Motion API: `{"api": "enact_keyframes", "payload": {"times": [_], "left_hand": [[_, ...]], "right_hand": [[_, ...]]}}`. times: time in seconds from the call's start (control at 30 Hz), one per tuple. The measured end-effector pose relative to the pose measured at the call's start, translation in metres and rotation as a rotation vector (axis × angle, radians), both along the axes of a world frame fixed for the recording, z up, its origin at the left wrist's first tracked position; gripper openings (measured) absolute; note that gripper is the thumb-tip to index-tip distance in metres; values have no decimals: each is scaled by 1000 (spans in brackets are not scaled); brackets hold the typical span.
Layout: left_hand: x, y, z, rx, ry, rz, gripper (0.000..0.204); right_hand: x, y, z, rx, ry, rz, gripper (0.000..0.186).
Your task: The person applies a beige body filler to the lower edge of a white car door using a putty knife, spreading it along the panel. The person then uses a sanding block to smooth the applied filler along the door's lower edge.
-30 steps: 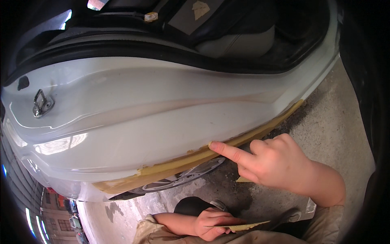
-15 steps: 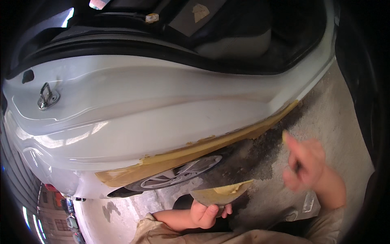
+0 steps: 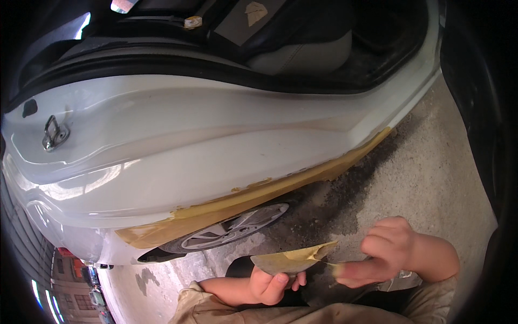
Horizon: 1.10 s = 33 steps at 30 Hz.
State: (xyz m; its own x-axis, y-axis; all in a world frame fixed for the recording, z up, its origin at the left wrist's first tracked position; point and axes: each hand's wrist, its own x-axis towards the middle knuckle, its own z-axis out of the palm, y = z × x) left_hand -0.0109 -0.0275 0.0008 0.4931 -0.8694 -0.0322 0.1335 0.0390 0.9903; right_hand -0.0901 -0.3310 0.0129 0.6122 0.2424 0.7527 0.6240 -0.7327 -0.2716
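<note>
My left hand [image 3: 268, 284] grips a half-round, greyish putty scraper [image 3: 278, 264] from below, thumb in front. Yellow putty [image 3: 307, 253] is spread along its top and right side. My right hand [image 3: 386, 254] is just right of the scraper, index finger stretched toward it and the other fingers curled. That fingertip is smeared yellow, and a thin strand of putty runs from it to the scraper's right end. Ahead is a white car body panel [image 3: 216, 151], with a yellow-brown band [image 3: 226, 203] along its lower edge that looks like masking.
A wheel [image 3: 232, 229] shows below the band. The car's open doorway reveals a seat [image 3: 307, 54], and a metal door striker [image 3: 55, 133] juts from the panel at left. Stained concrete floor [image 3: 421, 178] lies at right, beside a dark panel [image 3: 475, 108] along the right edge.
My right hand has moved down and left, bringing its finger to the scraper's putty, where a strand now stretches. My left hand stays nearly in place. The car has shifted slightly left in view.
</note>
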Motion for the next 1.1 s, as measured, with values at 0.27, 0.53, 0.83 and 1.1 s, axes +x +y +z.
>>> {"api": "enact_keyframes", "payload": {"times": [0.27,0.53,0.83,1.1], "left_hand": [[3,2,-1,-75,-13,-59,54],[8,11,2,-45,89,-98,55],[17,14,6,-12,32,-97,57],[14,12,3,7,-1,-52,58]], "right_hand": [[42,-14,-31,261,167,-127,70],[69,11,-31,-55,217,-287,79],[81,21,-26,-65,189,-293,76],[76,16,-34,-113,224,-344,75]]}}
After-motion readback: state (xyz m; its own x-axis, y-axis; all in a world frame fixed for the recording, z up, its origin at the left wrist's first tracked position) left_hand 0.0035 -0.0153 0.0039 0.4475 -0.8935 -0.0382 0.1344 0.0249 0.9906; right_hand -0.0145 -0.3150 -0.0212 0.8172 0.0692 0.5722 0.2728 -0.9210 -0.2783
